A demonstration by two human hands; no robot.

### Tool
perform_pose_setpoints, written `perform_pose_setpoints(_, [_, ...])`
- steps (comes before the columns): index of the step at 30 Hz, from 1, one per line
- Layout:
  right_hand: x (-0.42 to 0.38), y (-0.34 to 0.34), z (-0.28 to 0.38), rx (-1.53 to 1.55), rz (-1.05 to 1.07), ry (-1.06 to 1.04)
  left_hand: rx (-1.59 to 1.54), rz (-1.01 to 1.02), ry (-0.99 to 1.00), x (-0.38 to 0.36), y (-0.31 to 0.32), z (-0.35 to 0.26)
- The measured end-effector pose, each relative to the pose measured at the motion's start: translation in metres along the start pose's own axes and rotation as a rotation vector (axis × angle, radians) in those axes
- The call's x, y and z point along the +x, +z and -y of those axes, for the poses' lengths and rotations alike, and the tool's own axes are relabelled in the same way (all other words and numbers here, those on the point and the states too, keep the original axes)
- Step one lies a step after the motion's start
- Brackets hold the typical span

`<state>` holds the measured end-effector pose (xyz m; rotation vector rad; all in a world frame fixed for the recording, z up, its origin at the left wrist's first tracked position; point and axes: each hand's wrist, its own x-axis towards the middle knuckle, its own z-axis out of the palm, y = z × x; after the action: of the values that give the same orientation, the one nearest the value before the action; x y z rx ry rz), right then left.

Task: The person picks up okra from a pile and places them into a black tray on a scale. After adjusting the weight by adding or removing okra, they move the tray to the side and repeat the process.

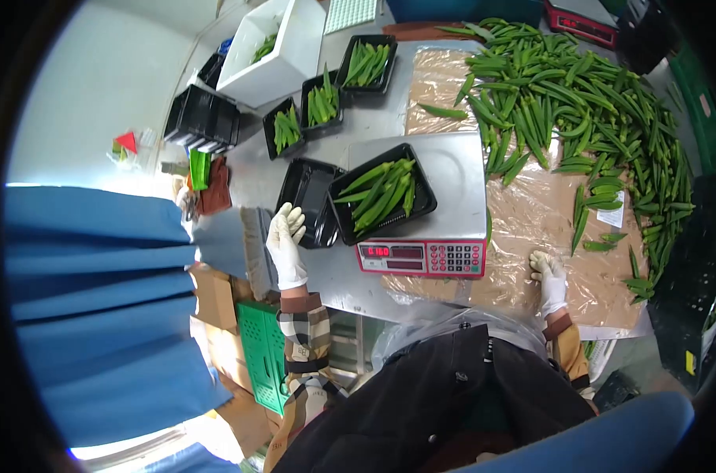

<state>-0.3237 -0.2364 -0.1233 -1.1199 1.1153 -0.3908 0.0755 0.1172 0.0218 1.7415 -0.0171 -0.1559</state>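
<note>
My left hand (286, 246), in a white glove, is held up with its fingers apart and nothing in it. It is just left of a bare black tray (310, 188). Overlapping that tray, a black tray (427, 206) of green okra (381, 197) sits tilted on the left part of the scale's metal plate (455, 177). The scale's red display panel (409, 258) reads 0.160. My right hand (549, 281), also gloved, rests on the plastic-covered cardboard (523, 236) right of the scale. Its fingers are loosely bent, with nothing seen in them.
A large okra pile (563, 91) covers the table's far right, with loose pods near my right hand. Several okra-filled trays, one (284, 130) nearest, stand at the back left. Beyond are stacked black trays (204, 117) and a white foam box (271, 59). A blue curtain (98, 307) hangs left.
</note>
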Motion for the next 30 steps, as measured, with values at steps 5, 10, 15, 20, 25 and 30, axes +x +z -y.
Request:
perform_pose_setpoints(5, [0.003, 0.006, -0.012, -0.199, -0.036, -0.122, -0.102, -0.042, -0.072, -0.02, -0.001, 0.023])
perform_pose_setpoints(10, [0.016, 0.009, -0.016, -0.266, -0.031, -0.167, -0.095, 0.002, -0.088, -0.029, 0.019, 0.025])
perform_pose_setpoints(15, [0.011, 0.013, -0.006, -0.308, 0.006, -0.29, -0.025, 0.101, -0.124, -0.031, 0.039, 0.029])
perform_pose_setpoints(20, [0.017, -0.009, 0.022, -0.584, -0.442, -0.595, 0.108, 0.294, 0.011, -0.038, 0.075, 0.042])
perform_pose_setpoints(25, [0.046, -0.083, 0.054, -1.311, -0.671, -0.645, 0.214, 0.369, 0.001, -0.048, 0.113, 0.034])
perform_pose_setpoints(30, [0.048, -0.099, 0.061, -1.382, -0.501, -0.465, 0.148, 0.454, 0.047, -0.059, 0.142, 0.024])
